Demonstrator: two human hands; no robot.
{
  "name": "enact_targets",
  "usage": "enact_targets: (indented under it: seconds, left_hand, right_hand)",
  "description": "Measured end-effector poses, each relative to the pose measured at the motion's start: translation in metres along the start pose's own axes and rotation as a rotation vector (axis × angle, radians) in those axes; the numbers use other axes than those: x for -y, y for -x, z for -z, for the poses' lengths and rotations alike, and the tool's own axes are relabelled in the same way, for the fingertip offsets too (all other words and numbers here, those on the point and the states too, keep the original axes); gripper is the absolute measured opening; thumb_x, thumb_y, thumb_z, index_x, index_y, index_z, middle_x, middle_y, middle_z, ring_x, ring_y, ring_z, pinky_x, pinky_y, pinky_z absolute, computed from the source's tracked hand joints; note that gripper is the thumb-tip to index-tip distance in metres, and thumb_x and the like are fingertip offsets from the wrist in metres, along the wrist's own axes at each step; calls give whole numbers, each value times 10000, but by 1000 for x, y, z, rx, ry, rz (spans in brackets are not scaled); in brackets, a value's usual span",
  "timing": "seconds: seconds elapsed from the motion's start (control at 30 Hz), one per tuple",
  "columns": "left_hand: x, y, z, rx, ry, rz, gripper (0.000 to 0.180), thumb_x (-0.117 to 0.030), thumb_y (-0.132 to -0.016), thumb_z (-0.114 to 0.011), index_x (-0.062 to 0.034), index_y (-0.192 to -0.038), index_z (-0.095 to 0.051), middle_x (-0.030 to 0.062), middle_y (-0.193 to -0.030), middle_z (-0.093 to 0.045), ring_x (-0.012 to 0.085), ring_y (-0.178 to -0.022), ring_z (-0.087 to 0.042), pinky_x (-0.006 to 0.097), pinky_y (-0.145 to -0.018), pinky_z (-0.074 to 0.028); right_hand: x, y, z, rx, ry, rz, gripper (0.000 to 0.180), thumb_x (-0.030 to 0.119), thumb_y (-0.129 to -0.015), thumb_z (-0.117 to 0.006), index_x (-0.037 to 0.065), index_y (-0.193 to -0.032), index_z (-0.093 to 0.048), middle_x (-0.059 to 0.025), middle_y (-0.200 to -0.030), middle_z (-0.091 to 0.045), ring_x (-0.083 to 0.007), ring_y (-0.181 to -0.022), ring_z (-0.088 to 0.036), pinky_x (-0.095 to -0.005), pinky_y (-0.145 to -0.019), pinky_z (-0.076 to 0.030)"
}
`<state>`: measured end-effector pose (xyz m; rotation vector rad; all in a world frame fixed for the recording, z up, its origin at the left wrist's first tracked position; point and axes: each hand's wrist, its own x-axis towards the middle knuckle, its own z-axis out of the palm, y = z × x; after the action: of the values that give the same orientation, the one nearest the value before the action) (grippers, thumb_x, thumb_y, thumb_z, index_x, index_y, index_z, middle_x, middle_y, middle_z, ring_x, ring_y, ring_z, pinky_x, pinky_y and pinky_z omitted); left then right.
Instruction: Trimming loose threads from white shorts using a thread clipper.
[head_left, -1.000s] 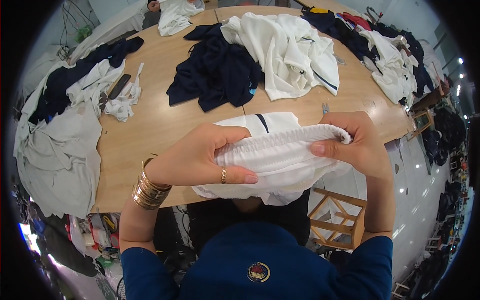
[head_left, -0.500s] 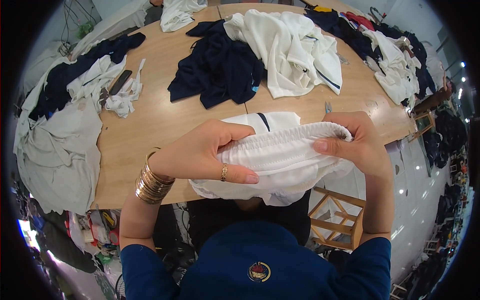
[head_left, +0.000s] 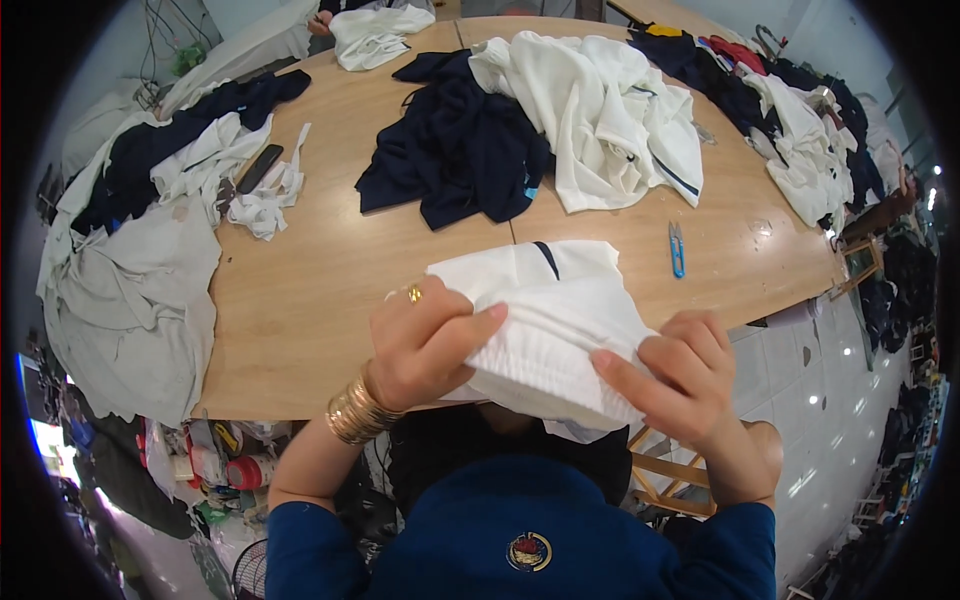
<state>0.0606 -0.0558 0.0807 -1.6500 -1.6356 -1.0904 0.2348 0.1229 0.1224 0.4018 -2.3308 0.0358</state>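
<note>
A white garment (head_left: 545,320) with a ribbed band and a dark stripe lies over the near edge of the wooden table (head_left: 320,270). My left hand (head_left: 425,340), with a gold ring and gold bangles at the wrist, grips its ribbed band on the left side. My right hand (head_left: 675,375) pinches the same band on the right. Both hands hold the cloth up just in front of my chest.
A dark navy garment (head_left: 455,150) and a white garment pile (head_left: 610,110) lie mid-table. Blue thread snips (head_left: 677,248) rest to the right. Grey-white cloth (head_left: 130,300) hangs off the left edge, with more clothes heaped at the far right (head_left: 800,130). A wooden stool (head_left: 680,480) stands below.
The garment has been turned and pulled nearer to me. My hands have shifted lower along the ribbed band, with my right hand now below the left.
</note>
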Motion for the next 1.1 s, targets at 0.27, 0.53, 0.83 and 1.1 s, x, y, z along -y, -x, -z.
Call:
enact_targets:
  seconds: [0.27,0.53,0.83,1.1]
  left_hand:
    - [-10,24,-15,-276,132,117,314,-147,-607,-785,-62,-824,-573,55,-721,-525,163,-501,-489,269,-418,-364]
    - [-8,34,-19,-287,90,150,327,-100,-630,-777,-60,-852,-540,69,-776,-517,163,-528,-480,268,-463,-389]
    - [-7,36,-22,-301,91,161,321,-89,-624,-774,-64,-845,-541,69,-771,-520,161,-525,-479,271,-460,-389]
    - [-4,36,-22,-262,63,165,305,-84,-612,-764,-72,-825,-546,63,-746,-527,164,-497,-483,268,-424,-376]
  right_hand:
    - [16,18,-20,-202,-17,-69,278,149,-557,-724,163,-831,-680,30,-680,-447,-125,-621,-406,-249,-580,-379]
    - [13,32,-27,-208,-96,-128,234,202,-617,-651,122,-837,-662,13,-719,-508,-146,-627,-449,-288,-597,-404]
    - [10,34,-29,-229,-102,-117,249,231,-641,-606,93,-847,-622,-11,-738,-535,-157,-638,-471,-307,-621,-397]
    - [8,35,-29,-182,-105,-144,238,234,-647,-610,104,-846,-625,-6,-742,-535,-155,-638,-467,-314,-630,-396]
